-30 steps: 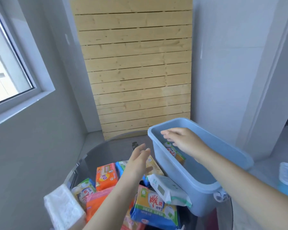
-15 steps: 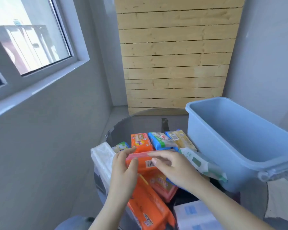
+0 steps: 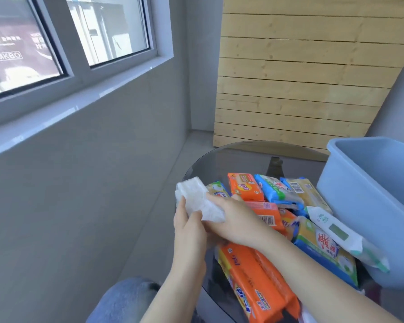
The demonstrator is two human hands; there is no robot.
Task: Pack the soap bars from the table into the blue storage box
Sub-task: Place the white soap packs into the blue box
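A pile of wrapped soap bars covers the round glass table [image 3: 231, 159]: an orange bar [image 3: 244, 186], a blue-green bar [image 3: 274, 190], a yellow bar [image 3: 304, 192], a long orange pack [image 3: 257, 283] and a blue-yellow pack [image 3: 324, 250]. The blue storage box [image 3: 369, 201] stands at the table's right. A white translucent pack [image 3: 198, 201] at the pile's left edge is gripped by both hands: my left hand [image 3: 187, 229] from below and left, my right hand [image 3: 233, 220] from the right.
A white and green wipes pack [image 3: 341, 234] leans against the box. A grey wall with a window sill runs close along the left. A wooden slat panel [image 3: 301, 78] stands behind the table. My knee in jeans [image 3: 124, 301] is below.
My right hand left the box and came to the pile. Both hands moved from the orange bar to the white pack at the left and took hold of it. The view turned left.
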